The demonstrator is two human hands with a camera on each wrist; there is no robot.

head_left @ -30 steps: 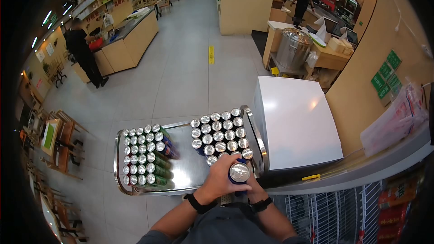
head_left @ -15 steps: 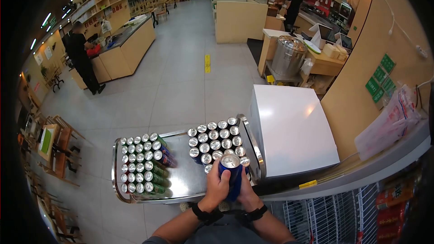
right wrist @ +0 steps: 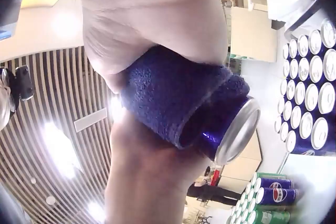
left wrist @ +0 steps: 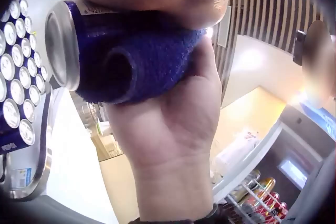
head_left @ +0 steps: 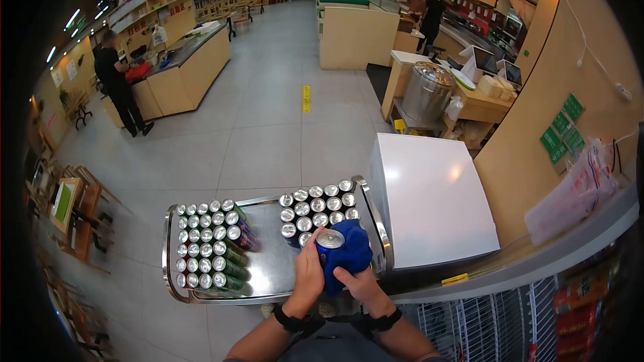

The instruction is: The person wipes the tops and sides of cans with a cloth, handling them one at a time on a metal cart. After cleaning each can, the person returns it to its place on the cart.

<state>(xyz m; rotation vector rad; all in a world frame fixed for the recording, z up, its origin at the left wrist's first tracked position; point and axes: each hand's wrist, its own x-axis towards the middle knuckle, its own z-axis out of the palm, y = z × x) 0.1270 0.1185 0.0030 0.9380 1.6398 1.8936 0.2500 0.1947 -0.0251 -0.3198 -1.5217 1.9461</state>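
In the head view, my left hand (head_left: 309,272) grips a blue drink can (head_left: 330,239) from its left side, its silver lid facing up. A blue fuzzy cloth (head_left: 353,245) is bunched round the can's right side, and my right hand (head_left: 362,285) grips the cloth against it. Both wrist views show the cloth (left wrist: 157,69) folded about the can body, with the lid end (right wrist: 239,132) sticking out. Just beyond my hands, a block of blue cans (head_left: 318,204) stands upright on a metal cart (head_left: 268,255).
At the cart's left end stands a second block of cans (head_left: 206,245), mostly green, some blue. A white-topped cabinet (head_left: 433,194) adjoins the cart's right end. Wire shelving (head_left: 483,325) lies at lower right. A person in black (head_left: 117,84) stands at a far-left counter.
The can has shifted slightly left between my hands. The blue cloth, not visible earlier, now shows round its right side, and my right hand has moved round onto it.
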